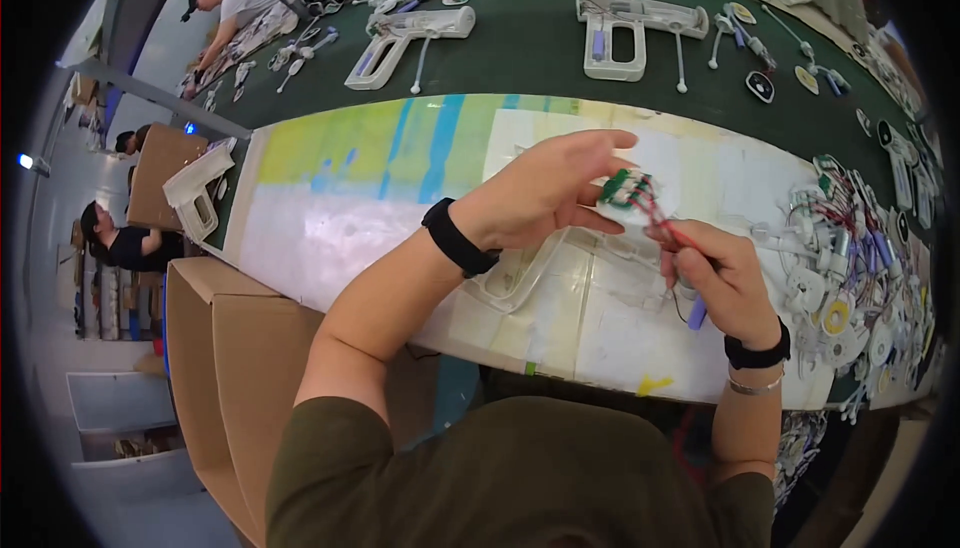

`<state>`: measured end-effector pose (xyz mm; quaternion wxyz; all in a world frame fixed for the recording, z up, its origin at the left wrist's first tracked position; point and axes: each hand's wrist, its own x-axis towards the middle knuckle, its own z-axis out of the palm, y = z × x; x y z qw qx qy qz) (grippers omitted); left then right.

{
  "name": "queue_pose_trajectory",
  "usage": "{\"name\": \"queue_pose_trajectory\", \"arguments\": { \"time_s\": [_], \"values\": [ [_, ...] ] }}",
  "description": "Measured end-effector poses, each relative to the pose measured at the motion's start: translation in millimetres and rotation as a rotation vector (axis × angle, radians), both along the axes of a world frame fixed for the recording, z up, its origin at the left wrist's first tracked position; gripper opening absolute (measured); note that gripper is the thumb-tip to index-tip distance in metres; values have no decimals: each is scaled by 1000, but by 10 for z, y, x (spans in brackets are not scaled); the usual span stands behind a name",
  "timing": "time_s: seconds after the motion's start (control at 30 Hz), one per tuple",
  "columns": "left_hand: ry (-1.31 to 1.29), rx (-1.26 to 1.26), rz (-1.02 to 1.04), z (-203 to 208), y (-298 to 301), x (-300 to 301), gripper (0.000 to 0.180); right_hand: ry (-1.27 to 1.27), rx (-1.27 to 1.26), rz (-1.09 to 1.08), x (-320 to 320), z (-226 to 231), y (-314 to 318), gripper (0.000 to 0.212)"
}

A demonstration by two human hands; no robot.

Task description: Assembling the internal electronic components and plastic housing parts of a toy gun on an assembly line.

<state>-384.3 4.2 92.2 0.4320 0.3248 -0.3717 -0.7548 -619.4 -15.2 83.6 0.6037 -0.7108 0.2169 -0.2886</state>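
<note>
My left hand (560,188) reaches in over the work surface with its fingers stretched and spread. Its fingers come around a small green circuit board (622,189); whether they touch it, I cannot tell. Red and black wires (660,220) run from the board to my right hand (722,278), whose fingers are closed on them. Below those fingers shows a purple cylindrical battery cell (697,312). Under my hands lies a translucent white gun-shaped housing (512,293), partly hidden by my left forearm.
Wired parts, white discs and batteries pile up (850,288) at the right. Beyond the work board (330,238), a green conveyor belt (520,48) carries two more housings (612,68) and loose parts. An open cardboard box (205,348) stands at the left. People work farther left.
</note>
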Motion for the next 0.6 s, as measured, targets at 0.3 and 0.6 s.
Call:
{"name": "queue_pose_trajectory", "arguments": {
  "time_s": [0.3, 0.6],
  "values": [
    [-658, -571, 427, 328, 24, -62, 31, 78, 276, 91, 27, -150, 65, 59],
    [-683, -762, 538, 577, 25, 5, 32, -93, 379, -63, 87, -223, 184, 43]
  ]
}}
